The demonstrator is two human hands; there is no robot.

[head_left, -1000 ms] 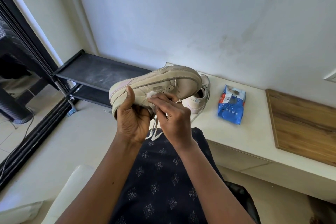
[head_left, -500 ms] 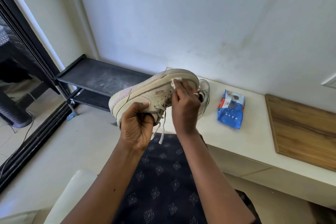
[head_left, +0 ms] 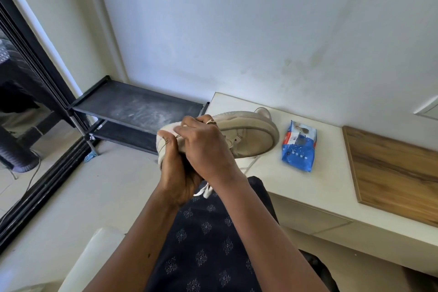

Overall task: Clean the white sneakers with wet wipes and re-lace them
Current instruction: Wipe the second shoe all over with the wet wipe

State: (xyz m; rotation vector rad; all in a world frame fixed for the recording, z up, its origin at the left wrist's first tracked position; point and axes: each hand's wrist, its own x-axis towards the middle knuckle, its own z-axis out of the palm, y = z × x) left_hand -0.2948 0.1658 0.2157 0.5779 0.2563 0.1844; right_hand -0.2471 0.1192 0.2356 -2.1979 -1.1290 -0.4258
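Note:
A dirty white sneaker [head_left: 251,137] lies on its side in the air, toe pointing right, above my lap. My left hand [head_left: 175,170] grips its heel end from below. My right hand [head_left: 203,147] crosses over the heel and presses a white wet wipe [head_left: 176,128] against it, with only a small bit of the wipe showing. Loose lace ends [head_left: 205,191] hang under my hands. The second sneaker [head_left: 263,111] stands on the white bench [head_left: 308,187], mostly hidden behind the held one.
A blue pack of wet wipes [head_left: 299,146] lies on the bench to the right of the sneaker. A wooden board [head_left: 393,173] covers the bench's right part. A black shoe rack [head_left: 132,114] stands at the left against the wall. A glass door frame runs along the far left.
My right hand has moved with the wipe from the sneaker's toe end leftward to the heel. The sneaker has shifted right and its toe now points toward the wipes pack.

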